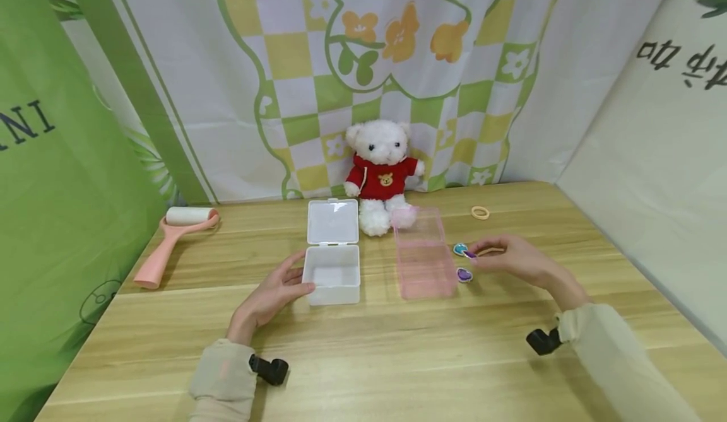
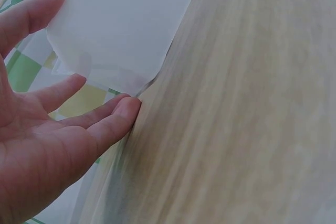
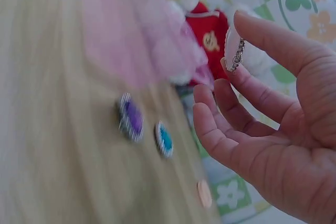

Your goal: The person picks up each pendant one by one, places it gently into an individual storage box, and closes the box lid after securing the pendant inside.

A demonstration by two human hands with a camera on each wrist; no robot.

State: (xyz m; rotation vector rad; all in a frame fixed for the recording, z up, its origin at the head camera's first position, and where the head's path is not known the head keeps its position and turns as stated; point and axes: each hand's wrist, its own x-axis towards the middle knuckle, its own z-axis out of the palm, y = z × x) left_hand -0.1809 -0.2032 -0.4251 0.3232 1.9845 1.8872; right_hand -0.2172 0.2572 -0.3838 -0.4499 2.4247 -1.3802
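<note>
Right wrist view, gem (image 3: 234,52) pinched between fingers (image 3: 262,32)

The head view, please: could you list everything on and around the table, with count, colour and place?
Box: one, clear white, lid open, table centre-left.
Pink box: one, translucent pink, right of the white one.
Gems: three; teal and purple lie on the table right of the pink box, a third is pinched in the right hand.
Hair tie: one, yellowish, far right of table.
Teddy bear: one, white in a red top, against the backdrop.
Lint roller: one, pink handle, table's left.
Table: one, light wood.
Left hand: rests against the box.
Right hand: pinches a gem.
</note>
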